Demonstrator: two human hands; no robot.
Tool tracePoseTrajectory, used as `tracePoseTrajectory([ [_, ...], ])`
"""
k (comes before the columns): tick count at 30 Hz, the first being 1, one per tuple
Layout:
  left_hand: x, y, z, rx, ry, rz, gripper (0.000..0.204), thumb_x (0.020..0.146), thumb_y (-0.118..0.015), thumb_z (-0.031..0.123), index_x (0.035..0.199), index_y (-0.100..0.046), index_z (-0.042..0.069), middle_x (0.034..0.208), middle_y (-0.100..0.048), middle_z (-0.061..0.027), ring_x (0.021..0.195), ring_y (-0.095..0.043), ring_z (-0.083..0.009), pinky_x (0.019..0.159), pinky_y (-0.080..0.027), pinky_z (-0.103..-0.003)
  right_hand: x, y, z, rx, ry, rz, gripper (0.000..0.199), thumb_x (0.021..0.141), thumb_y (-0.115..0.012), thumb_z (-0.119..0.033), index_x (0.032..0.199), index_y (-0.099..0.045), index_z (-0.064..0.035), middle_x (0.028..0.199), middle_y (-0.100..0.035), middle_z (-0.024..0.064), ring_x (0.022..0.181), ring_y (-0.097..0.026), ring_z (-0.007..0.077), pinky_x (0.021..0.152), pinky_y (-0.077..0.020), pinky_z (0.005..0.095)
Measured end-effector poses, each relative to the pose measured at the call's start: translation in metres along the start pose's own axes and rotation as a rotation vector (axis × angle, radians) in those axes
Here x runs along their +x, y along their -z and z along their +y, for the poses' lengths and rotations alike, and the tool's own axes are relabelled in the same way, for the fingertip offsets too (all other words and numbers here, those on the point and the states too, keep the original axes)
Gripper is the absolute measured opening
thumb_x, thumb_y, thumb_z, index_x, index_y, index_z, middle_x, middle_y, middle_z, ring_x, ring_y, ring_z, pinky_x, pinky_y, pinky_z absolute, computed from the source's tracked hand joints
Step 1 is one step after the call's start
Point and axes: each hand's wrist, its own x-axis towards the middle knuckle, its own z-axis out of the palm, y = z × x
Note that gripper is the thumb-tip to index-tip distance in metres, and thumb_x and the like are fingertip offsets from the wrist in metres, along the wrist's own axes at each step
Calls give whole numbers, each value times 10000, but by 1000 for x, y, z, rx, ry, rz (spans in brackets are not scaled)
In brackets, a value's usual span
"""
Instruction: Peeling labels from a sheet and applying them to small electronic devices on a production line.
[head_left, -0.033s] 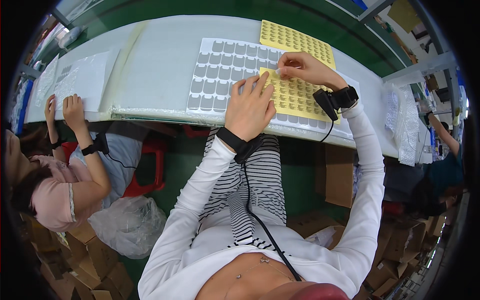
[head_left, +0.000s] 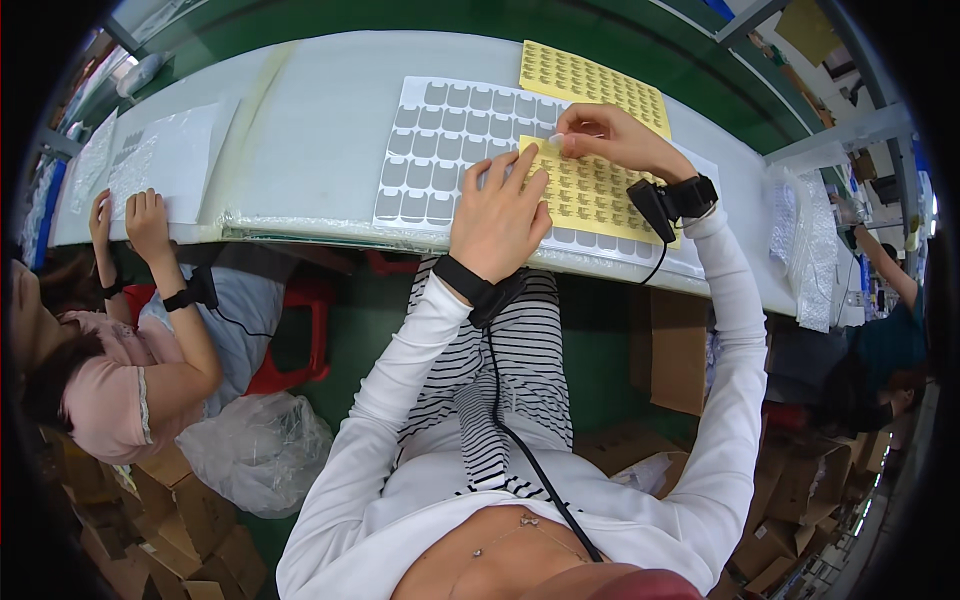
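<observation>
Fingers splayed, the left hand (head_left: 497, 215) touches the nearer yellow sheet (head_left: 590, 190), likely light, bendable, best edge-held; the right hand (head_left: 620, 135) pinches a pale piece (head_left: 556, 142).

Around our table (head_left: 320, 140), from left to right
Before us lies the large sheet (head_left: 434, 144), with the near sticker sheet (head_left: 598, 190) on its right part and the far sticker sheet (head_left: 590, 85) just behind. Our left hand (head_left: 498, 215) rests across the near sticker sheet's left edge; our right hand (head_left: 615, 138) is at its far edge, a small piece (head_left: 556, 141) between the fingers. To our left a co-worker (head_left: 130, 395) sits, a plastic bag (head_left: 255, 450) between us. To our right bubble wrap (head_left: 812, 250) lies at the table's end, a cardboard box (head_left: 678, 350) below.
</observation>
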Motion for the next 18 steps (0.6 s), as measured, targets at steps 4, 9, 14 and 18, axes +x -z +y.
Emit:
tracePoseTrajectory([
  [4,-1,3,0,-3,8,-7,244,809,-528,192,1006,-554,51,1289,-479,-100,1168,-427,-238,961,-317,-417,-22,-10,-8,141,57,298,354,857,-622,-164,1179,-513,-62,840,-587,32,714,-563,95,687,-463,256],
  [9,-2,4,1,-23,6,-20,266,815,-530,181,1041,-554,43,1321,-443,-71,1198,-402,-254,951,-328,-414,-65,-48,-22,7,120,605,726,800,-668,-145,1397,-260,-83,1145,-562,141,1090,-535,246,896,-434,353],
  [14,0,6,1,-26,-26,5,276,827,-527,168,1071,-545,39,1302,-452,-76,1197,-401,-262,949,-329,-416,-83,-92,-16,-491,60,749,731,829,-633,-253,1397,-237,-19,1365,-391,188,1287,-328,360,1074,-218,457],
  [18,-1,1,2,-34,-51,9,260,845,-516,163,1072,-543,38,1266,-483,-79,1184,-415,-266,953,-328,-409,-82,-103,-3,-622,-55,689,710,860,-563,-375,1390,-249,-21,1378,-381,171,1292,-324,354,1084,-205,465],
])
